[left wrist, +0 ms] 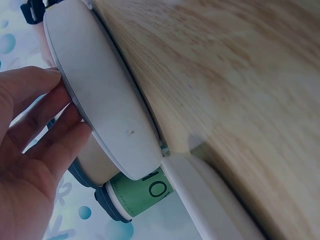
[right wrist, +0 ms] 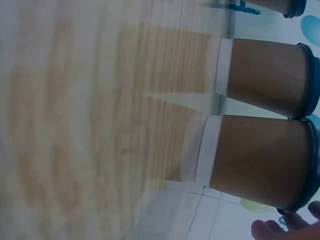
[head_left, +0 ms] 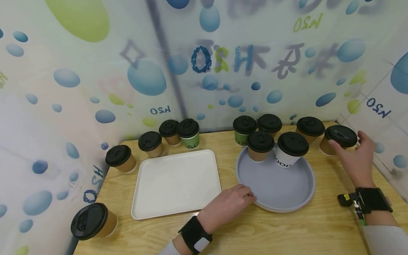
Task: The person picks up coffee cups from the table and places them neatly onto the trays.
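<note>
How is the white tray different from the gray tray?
The white tray is rectangular; the gray tray is round. The white tray holds nothing; the gray tray carries two lidded cups. The left hand touches only the gray tray's rim. Both lie flat on the wooden table.

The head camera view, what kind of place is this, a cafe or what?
Probably a staged tabletop booth, not a cafe: a wooden table enclosed by printed bubble-pattern backdrop walls, with lidded paper cups and two trays, white and grey.
</note>
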Demonstrator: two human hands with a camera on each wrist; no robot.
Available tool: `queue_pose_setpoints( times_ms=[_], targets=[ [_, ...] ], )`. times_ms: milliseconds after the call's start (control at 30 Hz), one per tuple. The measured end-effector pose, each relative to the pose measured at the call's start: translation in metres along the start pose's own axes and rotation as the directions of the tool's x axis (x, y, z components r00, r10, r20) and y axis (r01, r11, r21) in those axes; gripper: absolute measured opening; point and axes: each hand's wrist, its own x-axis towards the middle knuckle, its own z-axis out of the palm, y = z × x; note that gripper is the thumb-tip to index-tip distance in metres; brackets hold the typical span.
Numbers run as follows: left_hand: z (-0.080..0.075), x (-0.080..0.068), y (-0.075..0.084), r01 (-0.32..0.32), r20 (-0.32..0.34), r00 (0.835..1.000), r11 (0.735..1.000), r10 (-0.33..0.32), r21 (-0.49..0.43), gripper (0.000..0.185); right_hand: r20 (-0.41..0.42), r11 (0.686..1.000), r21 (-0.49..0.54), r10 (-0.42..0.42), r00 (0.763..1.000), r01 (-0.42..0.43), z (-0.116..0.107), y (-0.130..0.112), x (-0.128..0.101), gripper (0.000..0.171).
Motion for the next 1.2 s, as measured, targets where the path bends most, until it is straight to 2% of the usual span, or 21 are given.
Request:
queue_pose_setpoints(
  times_ms=[100,267,467,733,933,1200],
  targets=[
    [0.000,0.000,0.000,0.004,-0.001,1.000,1.000,-0.004,-0.012,0.023,0.049,1.000,-0.015,0.007,0.999,-0.006,0.003,0.004,0.007,0.102],
    [0.002,0.000,0.000,0.008,-0.003,1.000,1.000,-0.008,-0.023,0.023,0.057,0.999,-0.054,0.006,0.998,-0.002,0.008,0.006,0.015,0.111],
    [0.002,-0.001,0.000,0.003,-0.012,1.000,1.000,-0.003,-0.010,0.022,0.081,0.995,-0.100,-0.005,0.997,0.013,0.009,0.007,0.020,0.112],
    [0.002,0.000,0.000,0.004,-0.014,1.000,1.000,-0.004,0.015,0.022,0.082,0.996,-0.084,-0.012,0.997,0.019,0.010,0.008,0.024,0.107],
    [0.001,0.000,0.001,0.006,0.000,1.000,1.000,-0.006,0.015,0.023,0.036,0.999,-0.051,0.011,0.999,-0.010,0.006,0.002,0.016,0.103],
    [0.001,0.000,0.001,0.012,0.005,1.000,1.000,-0.013,0.012,0.024,0.033,0.999,-0.024,0.032,0.999,-0.031,-0.010,-0.015,-0.016,0.100]
  ],
)
